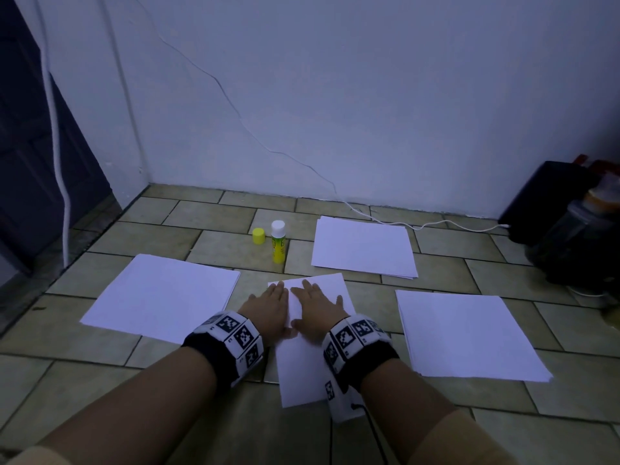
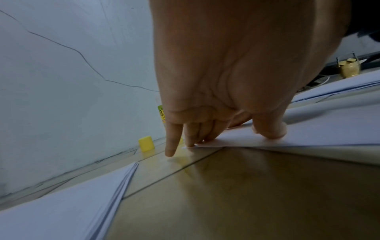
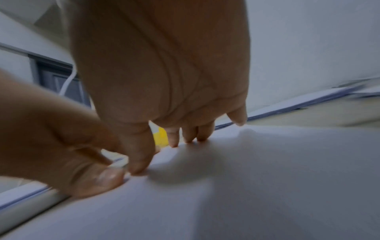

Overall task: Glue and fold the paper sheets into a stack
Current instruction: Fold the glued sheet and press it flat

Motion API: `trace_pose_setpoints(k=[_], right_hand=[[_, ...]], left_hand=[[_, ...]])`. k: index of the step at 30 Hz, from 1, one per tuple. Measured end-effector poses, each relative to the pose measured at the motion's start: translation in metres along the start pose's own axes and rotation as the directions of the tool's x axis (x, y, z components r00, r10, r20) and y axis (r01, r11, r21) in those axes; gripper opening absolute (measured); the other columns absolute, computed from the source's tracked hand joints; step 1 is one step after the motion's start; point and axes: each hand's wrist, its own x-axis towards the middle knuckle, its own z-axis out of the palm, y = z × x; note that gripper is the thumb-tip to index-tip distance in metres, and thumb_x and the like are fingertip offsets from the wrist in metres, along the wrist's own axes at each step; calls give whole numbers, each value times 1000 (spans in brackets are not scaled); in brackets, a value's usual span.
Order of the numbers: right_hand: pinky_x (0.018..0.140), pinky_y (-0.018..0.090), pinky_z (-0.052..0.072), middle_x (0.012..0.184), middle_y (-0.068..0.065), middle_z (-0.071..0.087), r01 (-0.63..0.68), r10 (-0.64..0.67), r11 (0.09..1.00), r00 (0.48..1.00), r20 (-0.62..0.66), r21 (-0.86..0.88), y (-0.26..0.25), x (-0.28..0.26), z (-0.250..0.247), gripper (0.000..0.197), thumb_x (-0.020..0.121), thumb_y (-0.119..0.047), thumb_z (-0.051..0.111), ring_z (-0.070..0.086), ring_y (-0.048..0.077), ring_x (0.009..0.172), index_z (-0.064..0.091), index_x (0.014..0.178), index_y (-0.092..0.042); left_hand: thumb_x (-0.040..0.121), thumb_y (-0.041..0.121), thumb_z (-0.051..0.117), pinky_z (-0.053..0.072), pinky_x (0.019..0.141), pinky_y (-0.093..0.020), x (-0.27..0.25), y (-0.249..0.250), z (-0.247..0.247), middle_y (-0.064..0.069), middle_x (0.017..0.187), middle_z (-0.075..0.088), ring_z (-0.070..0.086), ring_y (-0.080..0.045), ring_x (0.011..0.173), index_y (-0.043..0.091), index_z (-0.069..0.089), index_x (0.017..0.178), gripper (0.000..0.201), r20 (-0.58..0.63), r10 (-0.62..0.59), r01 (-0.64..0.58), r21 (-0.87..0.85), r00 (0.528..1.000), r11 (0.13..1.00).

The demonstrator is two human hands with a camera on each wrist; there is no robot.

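Pressing the folded sheet flat on the tiled floor

I laid my left hand (image 1: 268,308) and right hand (image 1: 317,305) side by side, fingers straight and gripping nothing, on the folded sheet (image 1: 302,367) between the left pile (image 1: 161,293) and the near right pile (image 1: 466,333), presumably to set glue and crease; the uncapped glue stick (image 1: 278,241) and its cap (image 1: 258,236) stood just beyond, within reach, beside the far pile (image 1: 364,246)

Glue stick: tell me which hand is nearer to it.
Left. The left hand presses the folded sheet with its fingertips just below the uncapped glue stick. The right hand lies flat beside it, slightly further right of the stick.
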Motion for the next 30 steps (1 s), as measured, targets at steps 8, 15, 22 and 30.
trace_pose_setpoints(k=[8,15,22,30], right_hand=[[117,51,-4,160,-7,-10,-123,118,989,991,60,81,48,-7,-23,80,95,-57,38,0,13,148,-3,153,-22],[111,35,30,148,10,32,-46,52,997,994,-94,65,37,-9,-26,90,76,-35,78,33,24,136,27,143,-5],[106,41,37,141,12,33,88,-104,990,984,-144,-111,2,-11,-7,53,91,-11,55,29,28,135,37,140,-11],[118,50,1,161,-3,-8,158,-150,979,986,69,-129,18,-11,-4,89,91,-42,58,-2,14,148,-2,153,-22]], left_hand=[[95,54,45,20,118,-41,-4,-6,-2,-7,161,-9,-2,-18,149,5,-5,153,91,17,16,-15,-17,1000,1000],[100,47,39,41,80,-31,-17,1,-26,-12,121,60,57,-26,111,4,60,116,51,-121,-19,37,150,993,988],[86,54,60,15,119,-39,-10,-14,-5,-11,161,1,2,-25,148,4,10,152,97,-63,193,-188,78,979,979],[81,80,27,-4,118,-47,-4,-14,23,-11,158,-22,-17,-23,147,4,-14,151,111,29,25,-26,28,999,999]])
